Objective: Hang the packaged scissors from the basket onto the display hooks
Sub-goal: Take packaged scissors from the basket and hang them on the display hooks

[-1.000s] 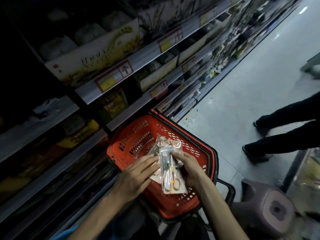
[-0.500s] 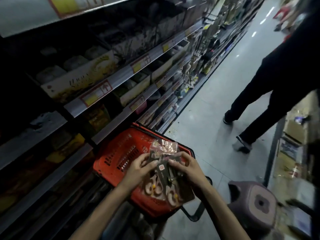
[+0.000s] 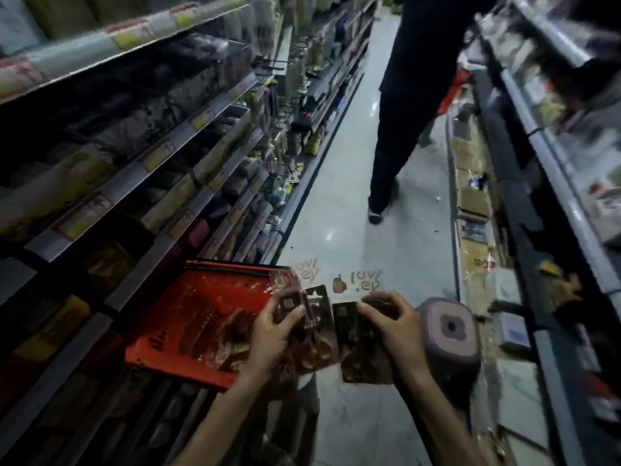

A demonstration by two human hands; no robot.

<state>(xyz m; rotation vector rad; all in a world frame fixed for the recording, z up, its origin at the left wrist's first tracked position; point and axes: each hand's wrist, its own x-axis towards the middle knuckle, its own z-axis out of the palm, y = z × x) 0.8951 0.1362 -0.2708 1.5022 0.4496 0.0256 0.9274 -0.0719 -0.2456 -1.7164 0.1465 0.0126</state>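
Packaged scissors (image 3: 317, 331): flat carded packs fanned between the gripping left hand (image 3: 272, 334) and right hand (image 3: 393, 331), red basket (image 3: 201, 314) just left of them; probably light, stiff-backed and slick-filmed, best pinched near the top hang-hole.

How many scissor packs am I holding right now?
3 show: two overlapping dark card-backed scissor packs in the left hand, one in the right hand. More may be hidden behind.
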